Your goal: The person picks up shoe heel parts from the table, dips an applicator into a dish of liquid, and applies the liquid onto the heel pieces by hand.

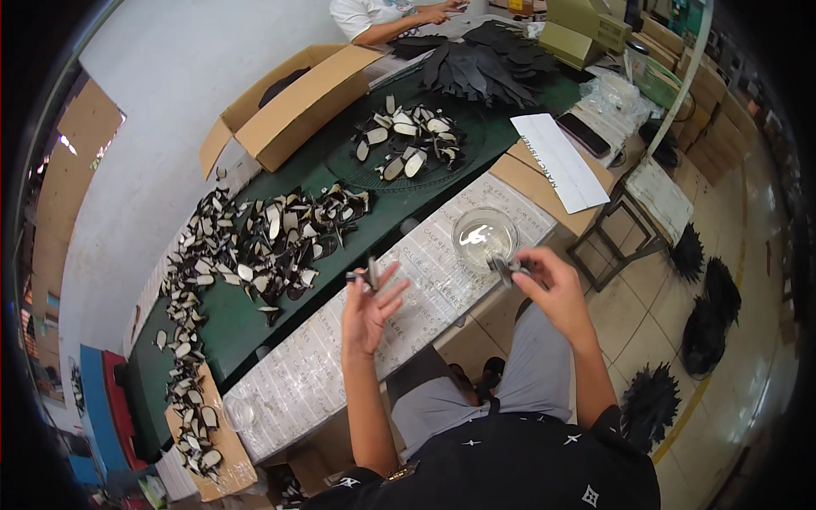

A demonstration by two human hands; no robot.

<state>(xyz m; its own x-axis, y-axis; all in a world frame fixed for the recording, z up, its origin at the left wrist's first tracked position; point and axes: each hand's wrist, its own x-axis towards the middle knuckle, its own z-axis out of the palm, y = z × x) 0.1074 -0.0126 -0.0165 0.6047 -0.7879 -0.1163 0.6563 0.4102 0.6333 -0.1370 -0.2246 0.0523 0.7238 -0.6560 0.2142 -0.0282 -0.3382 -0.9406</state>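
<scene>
I sit at a long work surface with both hands raised over its near edge. My left hand pinches a small dark piece with a pale edge between thumb and forefinger, the other fingers spread. To its right, my right hand grips a small black-and-grey piece in its fingertips, just over the near rim of a round clear dish. What exactly these pieces are is too small to tell. A large heap of small black pieces with pale oval faces covers the green table on the left.
A smaller pile of such pieces lies farther back, near an open cardboard box. Black leaf-shaped sheets are stacked beyond. A white card, a phone and a stool stand right. A co-worker's arm shows at the far side.
</scene>
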